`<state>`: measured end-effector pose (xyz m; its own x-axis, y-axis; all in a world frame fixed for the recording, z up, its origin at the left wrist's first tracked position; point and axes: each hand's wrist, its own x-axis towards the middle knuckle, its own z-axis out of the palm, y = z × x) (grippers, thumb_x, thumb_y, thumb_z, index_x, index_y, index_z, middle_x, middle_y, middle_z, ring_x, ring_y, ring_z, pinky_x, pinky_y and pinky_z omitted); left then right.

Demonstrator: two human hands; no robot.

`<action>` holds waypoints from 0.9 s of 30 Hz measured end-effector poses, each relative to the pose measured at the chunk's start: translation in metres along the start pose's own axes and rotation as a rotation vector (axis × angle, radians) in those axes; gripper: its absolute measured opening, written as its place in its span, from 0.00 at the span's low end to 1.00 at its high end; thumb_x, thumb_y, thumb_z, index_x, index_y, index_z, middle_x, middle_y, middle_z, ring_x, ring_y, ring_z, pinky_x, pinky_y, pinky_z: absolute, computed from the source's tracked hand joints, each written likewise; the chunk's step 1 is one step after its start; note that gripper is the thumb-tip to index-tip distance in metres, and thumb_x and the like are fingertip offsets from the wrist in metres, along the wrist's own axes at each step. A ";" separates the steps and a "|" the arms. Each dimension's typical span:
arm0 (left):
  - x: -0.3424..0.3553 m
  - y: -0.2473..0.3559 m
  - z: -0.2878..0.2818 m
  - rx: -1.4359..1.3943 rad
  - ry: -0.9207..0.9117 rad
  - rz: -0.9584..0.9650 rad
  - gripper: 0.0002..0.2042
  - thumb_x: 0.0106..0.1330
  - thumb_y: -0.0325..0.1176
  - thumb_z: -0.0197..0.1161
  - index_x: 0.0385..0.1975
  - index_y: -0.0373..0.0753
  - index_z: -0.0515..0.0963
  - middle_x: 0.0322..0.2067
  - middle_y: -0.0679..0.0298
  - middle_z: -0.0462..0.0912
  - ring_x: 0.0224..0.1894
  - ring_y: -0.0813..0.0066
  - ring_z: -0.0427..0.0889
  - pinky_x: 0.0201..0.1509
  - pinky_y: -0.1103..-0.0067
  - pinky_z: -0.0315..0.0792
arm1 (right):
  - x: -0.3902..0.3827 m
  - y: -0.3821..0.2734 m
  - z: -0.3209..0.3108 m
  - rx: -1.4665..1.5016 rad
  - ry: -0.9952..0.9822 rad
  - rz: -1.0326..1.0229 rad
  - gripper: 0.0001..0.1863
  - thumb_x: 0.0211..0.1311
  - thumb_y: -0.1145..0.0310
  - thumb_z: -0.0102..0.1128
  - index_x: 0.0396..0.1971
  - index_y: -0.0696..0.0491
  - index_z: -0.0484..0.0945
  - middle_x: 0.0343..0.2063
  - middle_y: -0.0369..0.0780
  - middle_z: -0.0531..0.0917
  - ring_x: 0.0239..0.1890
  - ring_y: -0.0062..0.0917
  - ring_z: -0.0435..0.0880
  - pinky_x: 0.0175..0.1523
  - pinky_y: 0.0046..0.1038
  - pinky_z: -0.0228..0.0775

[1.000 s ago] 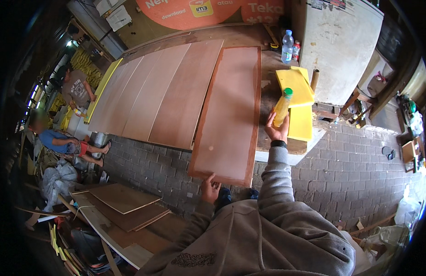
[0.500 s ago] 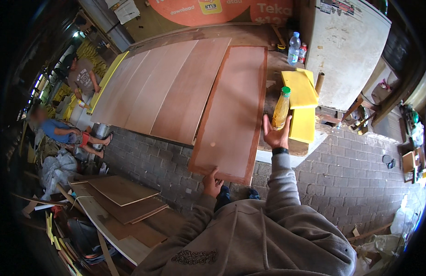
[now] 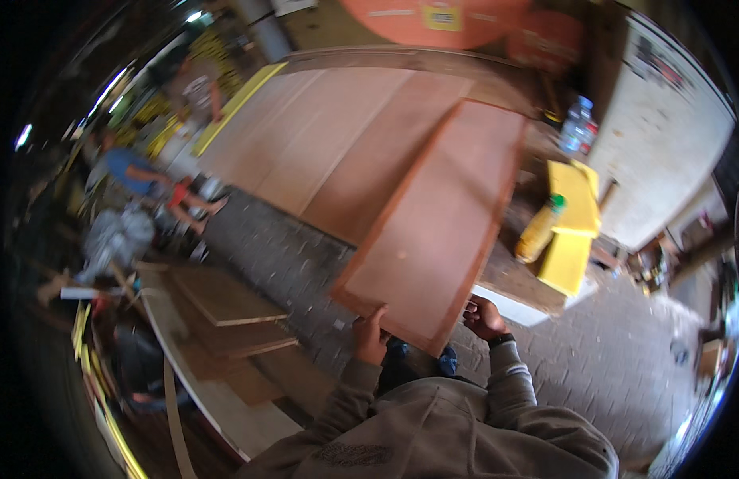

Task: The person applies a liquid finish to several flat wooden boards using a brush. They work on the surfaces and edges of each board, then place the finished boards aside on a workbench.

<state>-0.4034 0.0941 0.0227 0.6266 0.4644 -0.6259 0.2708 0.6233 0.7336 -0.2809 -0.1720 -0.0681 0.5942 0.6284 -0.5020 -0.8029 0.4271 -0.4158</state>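
Note:
A long, flat wooden panel point(image 3: 433, 231) with a darker reddish-brown border lies slantwise before me. Its near end juts out over the table's front edge. My left hand point(image 3: 371, 337) is closed on the near edge, thumb on top and the other fingers hidden underneath. At the panel's right edge, close to the near corner, my right hand point(image 3: 485, 318) is curled with its fingertips on the rim. A bottle point(image 3: 537, 233) of yellow content with a green cap stands right of the panel, touched by neither hand.
Plain boards point(image 3: 337, 144) lie side by side on the table. Yellow slabs point(image 3: 573, 195), a clear water bottle point(image 3: 574, 126) and a white cabinet point(image 3: 673, 128) are at the right. Stacked boards point(image 3: 226, 299) lie lower left. Two people are at the far left, one seated point(image 3: 134, 168).
My right hand has let go of the bottle, left it standing, and come to the panel's right edge. The panel has turned slightly and its near end sits closer to me. The view has shifted.

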 end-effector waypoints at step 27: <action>-0.018 0.026 -0.096 0.265 -0.116 0.376 0.22 0.58 0.31 0.74 0.51 0.33 0.77 0.42 0.62 0.83 0.42 0.71 0.84 0.45 0.74 0.79 | 0.161 0.000 0.065 0.192 0.053 -0.545 0.28 0.76 0.50 0.39 0.65 0.54 0.67 0.61 0.43 0.74 0.62 0.36 0.72 0.67 0.37 0.64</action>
<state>-0.4779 0.1627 0.0273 0.7902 0.5442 -0.2817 0.1776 0.2365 0.9553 -0.1886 -0.0284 -0.0992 0.9218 0.2536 -0.2933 -0.3716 0.7934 -0.4821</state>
